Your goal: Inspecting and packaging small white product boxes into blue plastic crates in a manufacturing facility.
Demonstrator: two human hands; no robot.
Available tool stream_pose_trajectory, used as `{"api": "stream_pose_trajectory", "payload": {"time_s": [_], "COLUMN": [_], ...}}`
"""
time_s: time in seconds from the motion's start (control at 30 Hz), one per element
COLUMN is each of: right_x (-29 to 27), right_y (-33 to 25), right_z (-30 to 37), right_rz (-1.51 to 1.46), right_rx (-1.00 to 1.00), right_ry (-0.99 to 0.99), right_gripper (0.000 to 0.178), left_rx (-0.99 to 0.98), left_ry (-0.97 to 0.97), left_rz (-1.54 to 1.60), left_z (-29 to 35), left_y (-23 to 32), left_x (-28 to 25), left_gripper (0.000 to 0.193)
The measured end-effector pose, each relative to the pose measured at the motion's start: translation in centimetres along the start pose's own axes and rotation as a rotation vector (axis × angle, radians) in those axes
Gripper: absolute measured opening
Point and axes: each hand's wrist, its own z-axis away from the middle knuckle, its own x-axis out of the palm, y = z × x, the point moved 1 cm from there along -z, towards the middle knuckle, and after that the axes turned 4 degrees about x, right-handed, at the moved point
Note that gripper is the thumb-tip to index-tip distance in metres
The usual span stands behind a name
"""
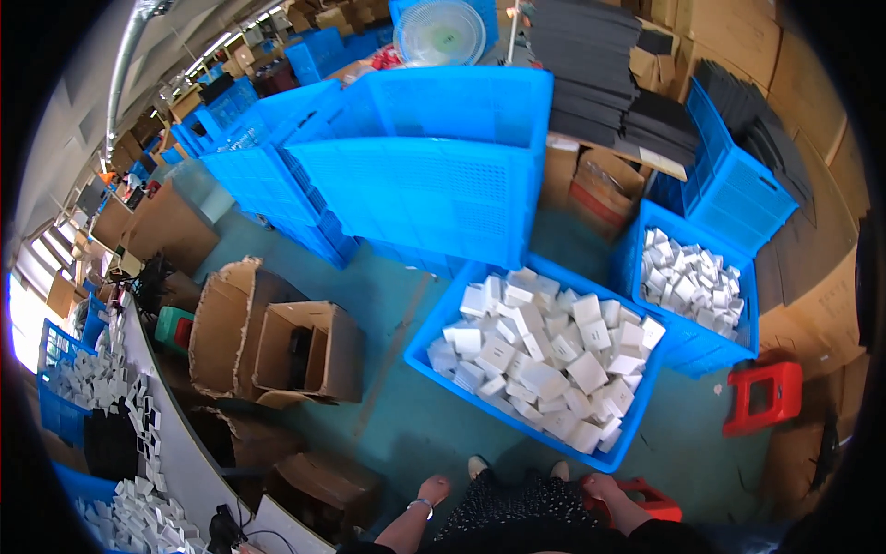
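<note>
Low in front of my body, my left hand hangs with its fingers curled in and nothing visible in them; a pale band circles the wrist. My right hand is closed at the edge of a red plastic stool, which shows on both sides of the wrist and is partly hidden by my forearm. Just beyond my feet stands a blue plastic crate heaped with small white boxes. Neither hand touches the crate or the boxes.
Another blue crate of white pieces stands at right, near a second red stool. Large blue crates are stacked ahead. Open cardboard cartons and a long table with white pieces line the left. Black sheets are piled behind.
</note>
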Motion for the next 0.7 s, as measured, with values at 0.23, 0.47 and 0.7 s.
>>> {"api": "stream_pose_trajectory", "payload": {"time_s": [0.23,0.47,0.7], "right_x": [-5.0,-7.6,-8.1], "right_y": [-20.3,-25.6,-21.5], "right_z": [-3.1,-7.1,-13.5], "right_rz": [0.025,0.048,0.392], "right_rx": [-0.377,-0.33,-0.228], "right_ry": [-0.056,-0.051,-0.19], "right_gripper": [0.032,0.035,0.035], "left_rx": [-0.272,0.035,0.197], "left_ry": [0.171,-0.026,0.216], "left_rz": [0.122,-0.158,-0.257], "left_z": [1.5,-0.8,-10.4], "left_y": [-7.9,-7.7,3.1], "left_x": [-8.5,-10.8,-19.8], "left_gripper": [0.029,0.026,0.033]}}
